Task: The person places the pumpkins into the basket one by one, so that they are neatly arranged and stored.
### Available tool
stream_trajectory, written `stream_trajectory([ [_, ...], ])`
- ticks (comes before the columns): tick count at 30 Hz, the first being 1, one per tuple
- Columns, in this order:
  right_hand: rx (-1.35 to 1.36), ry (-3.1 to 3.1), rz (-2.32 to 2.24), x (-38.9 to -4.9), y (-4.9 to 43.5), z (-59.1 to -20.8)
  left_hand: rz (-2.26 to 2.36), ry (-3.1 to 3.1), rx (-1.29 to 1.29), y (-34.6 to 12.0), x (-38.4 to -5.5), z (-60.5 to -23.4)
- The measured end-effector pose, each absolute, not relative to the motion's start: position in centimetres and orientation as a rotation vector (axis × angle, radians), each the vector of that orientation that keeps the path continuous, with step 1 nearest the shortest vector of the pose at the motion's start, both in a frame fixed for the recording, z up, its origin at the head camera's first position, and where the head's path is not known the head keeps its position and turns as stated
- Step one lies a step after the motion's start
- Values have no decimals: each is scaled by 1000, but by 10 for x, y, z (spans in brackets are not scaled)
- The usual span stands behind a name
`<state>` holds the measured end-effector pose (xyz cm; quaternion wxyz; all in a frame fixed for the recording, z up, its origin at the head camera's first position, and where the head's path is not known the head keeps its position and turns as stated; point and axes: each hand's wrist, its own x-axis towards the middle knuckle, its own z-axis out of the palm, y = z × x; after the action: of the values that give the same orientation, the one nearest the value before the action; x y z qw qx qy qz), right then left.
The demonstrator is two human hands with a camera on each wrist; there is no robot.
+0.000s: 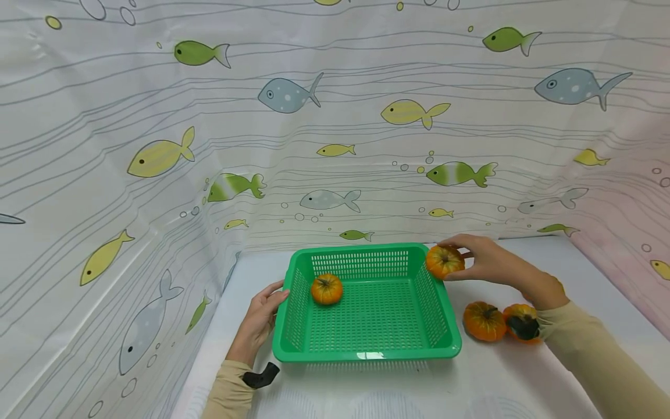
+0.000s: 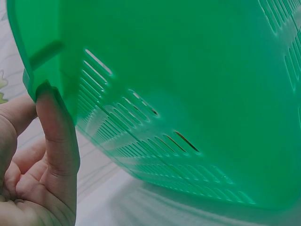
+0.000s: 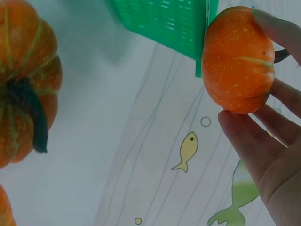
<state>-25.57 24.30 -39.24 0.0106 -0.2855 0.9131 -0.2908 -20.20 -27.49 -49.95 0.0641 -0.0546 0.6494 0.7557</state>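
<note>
A green plastic basket (image 1: 366, 354) with slotted walls stands on the white table. My left hand (image 1: 262, 314) grips its left rim, and in the left wrist view the fingers (image 2: 59, 136) curl at the basket's edge. One small orange pumpkin (image 1: 327, 289) sits inside, toward the back left. My right hand (image 1: 487, 262) holds another small pumpkin (image 1: 445, 262) at the basket's back right rim. In the right wrist view this held pumpkin (image 3: 239, 61) lies between thumb and fingers, its dark stem facing the palm, overlapping the basket's edge.
Two more small pumpkins lie on the table right of the basket: one pumpkin (image 1: 484, 321) beside the basket, and another pumpkin (image 1: 523, 323) next to it, partly behind the right wrist. A fish-patterned sheet (image 1: 335, 145) rises behind and along the sides.
</note>
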Motion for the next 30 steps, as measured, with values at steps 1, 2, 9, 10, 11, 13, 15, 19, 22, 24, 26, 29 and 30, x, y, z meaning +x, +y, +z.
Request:
stream_trajectory([
  [1,-905,2846,-909,-256,241,-392,2284,1960,-167,-275,-202,-499],
  [2,-921,2846,-905,-256,238,-392,2283,1960,-168,-275,-202,-499],
  [9,-968,2824,-894,-259,225,-391,2288,1956,-172,-274,-201,-500],
  [10,-973,2821,-891,-259,223,-390,2287,1961,-170,-274,-201,-500],
  [11,-977,2820,-887,-259,221,-390,2290,1963,-173,-274,-201,-499],
  [13,-988,2814,-877,-260,217,-388,2291,1966,-173,-274,-201,-499],
  [15,-993,2811,-863,-260,213,-387,2289,1966,-169,-274,-201,-498],
  [19,-1009,2789,-845,-262,203,-384,2286,1964,-162,-275,-201,-498],
  [22,-1025,2775,-827,-264,195,-382,2285,1963,-159,-275,-201,-499],
  [24,-1034,2770,-812,-265,190,-381,2288,1967,-166,-275,-201,-499],
  [26,-1044,2761,-810,-266,186,-380,2287,1973,-172,-274,-201,-499],
  [29,-1052,2757,-801,-268,179,-380,2277,1994,-172,-274,-201,-499],
  [30,-1056,2759,-797,-268,177,-379,2274,1996,-173,-274,-201,-499],
])
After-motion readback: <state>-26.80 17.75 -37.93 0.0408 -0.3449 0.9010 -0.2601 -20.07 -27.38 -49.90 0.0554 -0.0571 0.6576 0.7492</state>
